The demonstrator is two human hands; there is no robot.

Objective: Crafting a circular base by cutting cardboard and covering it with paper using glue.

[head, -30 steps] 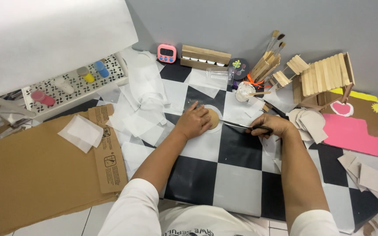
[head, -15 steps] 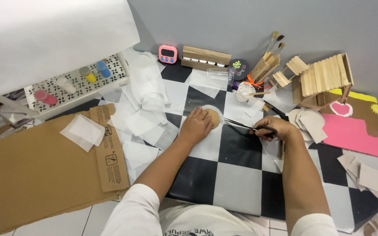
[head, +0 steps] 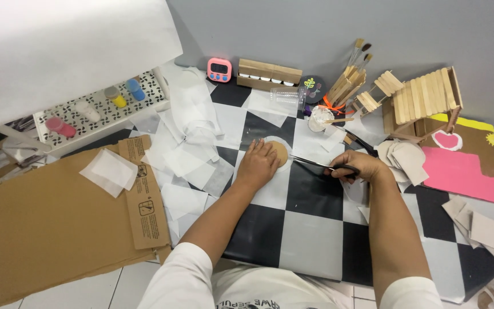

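2 hands share it: left hand (head: 257,164) pressed flat on the cardboard disc (head: 279,153), right hand (head: 357,167) clamped on scissors (head: 317,165), best turning the disc steadily into the blades.

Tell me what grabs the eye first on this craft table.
At the centre of the checkered table, the left hand presses a brown cardboard disc while the right hand holds black scissors pointed at it. A bright pink sheet lies at the right, below a popsicle-stick house. A large flattened cardboard box fills the left.
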